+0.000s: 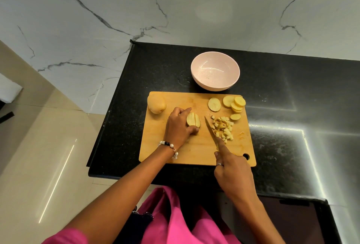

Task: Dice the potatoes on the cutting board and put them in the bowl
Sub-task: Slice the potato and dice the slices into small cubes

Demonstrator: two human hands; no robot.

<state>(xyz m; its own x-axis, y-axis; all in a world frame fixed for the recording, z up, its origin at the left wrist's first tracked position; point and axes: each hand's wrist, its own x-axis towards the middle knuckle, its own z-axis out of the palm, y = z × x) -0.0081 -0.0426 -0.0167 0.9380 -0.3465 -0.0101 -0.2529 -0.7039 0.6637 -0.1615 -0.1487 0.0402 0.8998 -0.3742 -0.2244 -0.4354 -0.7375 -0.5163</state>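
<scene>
A wooden cutting board lies on the black speckled worktop, near its front edge. At the board's far left corner sits a whole unpeeled potato, apart from the hands. Just right of it, the left hand reaches in from the lower left, a beaded bracelet on its wrist. Its grip is curled round a stack of potato slices lying flat near the board's middle: fingers over the far end, thumb against the near end. The top slice shows lengthwise cuts running away from the person.

Right of that stack, the blade of a knife slants across the board, tip pointing away, edge lying between the held slices and a heap of diced potato. The right hand holds the knife from the near side, its grip closed on the handle, which is hidden under the hand, with the forefinger stretched along the spine of the blade. A ring shows on one finger.

Beyond the dice, along the board's far right edge, lie round potato slices, some overlapping, with one smaller slice nearer the heap.

Behind the board, just off its far edge, stands a pale pink bowl with no potato in it.
</scene>
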